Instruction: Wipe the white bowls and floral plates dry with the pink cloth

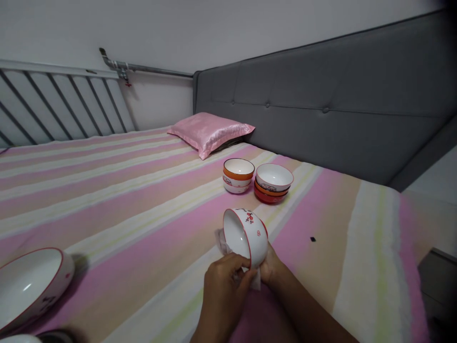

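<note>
A white bowl (248, 236) with a red rim and red flower marks is held tilted on its side, its mouth facing left. My right hand (272, 267) grips it from underneath at the base. My left hand (224, 286) pinches a thin white tissue (223, 245) against the bowl's rim; part of the tissue sticks out behind the bowl. Both hands hover over a pink-striped bedsheet (143, 209).
Two short stacks of bowls stand further up the bed: an orange and white stack (238, 175) and a white, orange and red stack (273, 183). A large white bowl (30, 283) lies at the left edge. A pink pillow (210, 131), a grey headboard (321, 105) and a slatted rail (60, 105) border the bed.
</note>
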Demonstrator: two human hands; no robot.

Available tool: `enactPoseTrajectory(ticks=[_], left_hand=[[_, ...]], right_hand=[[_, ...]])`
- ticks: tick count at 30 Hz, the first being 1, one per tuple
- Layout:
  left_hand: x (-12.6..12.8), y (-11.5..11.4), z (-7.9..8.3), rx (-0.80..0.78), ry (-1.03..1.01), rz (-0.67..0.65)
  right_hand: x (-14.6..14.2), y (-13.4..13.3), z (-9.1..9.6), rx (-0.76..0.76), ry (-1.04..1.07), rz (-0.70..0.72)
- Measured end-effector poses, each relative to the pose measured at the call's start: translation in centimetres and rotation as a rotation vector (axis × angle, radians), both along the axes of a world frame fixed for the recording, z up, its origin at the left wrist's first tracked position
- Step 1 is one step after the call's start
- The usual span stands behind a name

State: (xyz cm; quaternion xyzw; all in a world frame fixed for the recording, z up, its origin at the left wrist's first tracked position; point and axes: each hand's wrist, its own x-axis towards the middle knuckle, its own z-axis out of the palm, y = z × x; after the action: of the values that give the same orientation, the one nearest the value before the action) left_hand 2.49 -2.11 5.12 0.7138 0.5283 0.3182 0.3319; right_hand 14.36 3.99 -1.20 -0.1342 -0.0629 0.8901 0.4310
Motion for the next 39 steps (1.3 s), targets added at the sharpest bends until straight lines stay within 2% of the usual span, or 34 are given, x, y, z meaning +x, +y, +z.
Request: enactPoseTrajectory(ticks=[5, 10, 14, 19, 25, 31, 39], left_hand=[[-0.2, 0.4, -0.4, -0.001, 0.061, -0.020], [-0.4, 0.8, -1.1, -0.018, 0.146, 0.035], [-0.6, 1.0, -1.5, -0.050, 0.122, 0.061], [-0.7, 0.7, -0.3, -0.141, -0.009, 0.051], [-0.6, 0.0, 1.5, -0.185, -0.252, 0.081], [-0.3, -0.1, 1.5, -0.089, -0.281, 0.106], [-0.5, 0.1, 1.4, -0.113, -0.279, 0.082]], right_hand=[[0.1, 0.1, -0.4, 0.009, -0.013, -0.018], [0.1, 0.3, -1.2, -0.010, -0.056, -0.037], [0.1, 0.2, -0.8, 0.034, -0.045, -0.001], [0.1, -0.2, 0.3, 0.066, -0.007, 0.061], [0.0, -0.4, 0.6, 0.045, -0.036, 0.025], [-0.1, -0.3, 0.5, 0.017, -0.003, 0.015], [0.1, 0.2, -0.8, -0.013, -0.045, 0.004]])
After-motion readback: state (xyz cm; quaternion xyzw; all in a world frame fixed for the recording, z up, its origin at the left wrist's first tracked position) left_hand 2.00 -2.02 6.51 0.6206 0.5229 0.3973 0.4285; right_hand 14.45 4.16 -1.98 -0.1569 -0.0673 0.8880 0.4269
